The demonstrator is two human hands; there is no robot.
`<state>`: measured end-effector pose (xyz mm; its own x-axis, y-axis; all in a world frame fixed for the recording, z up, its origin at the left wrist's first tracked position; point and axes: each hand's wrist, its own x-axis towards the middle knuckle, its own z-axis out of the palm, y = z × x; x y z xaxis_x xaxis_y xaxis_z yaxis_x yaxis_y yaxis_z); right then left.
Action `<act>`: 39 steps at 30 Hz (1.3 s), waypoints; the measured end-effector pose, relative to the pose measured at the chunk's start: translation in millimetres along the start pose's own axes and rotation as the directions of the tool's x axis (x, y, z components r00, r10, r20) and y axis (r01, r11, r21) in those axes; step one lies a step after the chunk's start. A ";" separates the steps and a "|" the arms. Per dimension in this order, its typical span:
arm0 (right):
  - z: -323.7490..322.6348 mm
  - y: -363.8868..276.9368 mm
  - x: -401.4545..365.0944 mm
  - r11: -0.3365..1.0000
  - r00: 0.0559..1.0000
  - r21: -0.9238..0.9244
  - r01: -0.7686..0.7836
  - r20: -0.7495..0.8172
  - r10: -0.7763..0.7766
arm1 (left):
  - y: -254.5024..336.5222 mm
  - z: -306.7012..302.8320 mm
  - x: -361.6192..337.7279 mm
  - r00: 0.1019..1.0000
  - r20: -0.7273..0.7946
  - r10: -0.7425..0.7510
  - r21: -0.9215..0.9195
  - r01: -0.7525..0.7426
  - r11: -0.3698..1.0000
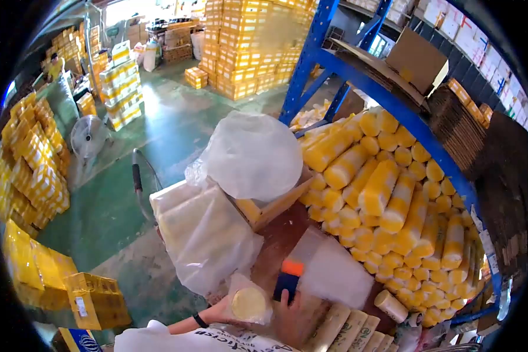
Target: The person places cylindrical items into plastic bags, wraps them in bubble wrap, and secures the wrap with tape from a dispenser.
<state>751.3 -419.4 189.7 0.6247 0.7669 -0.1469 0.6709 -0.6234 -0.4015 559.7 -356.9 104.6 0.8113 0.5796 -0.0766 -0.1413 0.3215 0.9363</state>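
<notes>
My left hand (222, 309), with a black band at the wrist, is closed at the edge of a round pale-yellow pack (249, 304) wrapped in clear plastic. The pack's flat round face points up towards me. Just right of it, my right hand (288, 314) grips a dark blue block with an orange end (286, 284); its exact kind I cannot make out. Ahead of that block lie translucent plastic sheets (337, 267) on the brown table (278, 243). Long printed packs (346, 328) lie side by side to the right of my right hand.
Behind the hands stand a plastic-covered stack (202, 229) and a carton (276, 205) topped by a large white plastic bundle (252, 155). Yellow-and-white rolls (393, 205) are heaped at right under a blue rack (393, 85). A fan (88, 138) and yellow cartons (97, 300) stand left.
</notes>
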 end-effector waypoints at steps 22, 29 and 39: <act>135.8 47.3 -26.8 0.335 0.953 0.925 -0.178 0.076 0.295 | 72.2 62.2 25.1 0.931 -0.173 0.322 0.906 0.022 0.423; 84.7 127.3 -6.3 0.980 0.977 0.148 0.131 -0.189 -0.102 | 66.6 88.7 31.1 0.858 -0.070 0.509 0.970 -0.061 0.236; -51.2 71.5 -9.2 0.653 0.834 0.746 -0.131 0.439 -0.335 | 60.5 109.2 33.6 0.832 -0.146 0.535 0.974 0.025 0.227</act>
<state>814.0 -478.8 208.6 0.1205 0.9150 -0.3851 0.0586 -0.3938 -0.9173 640.3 -399.7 196.1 0.5161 0.7639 0.3875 0.5408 -0.6414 0.5441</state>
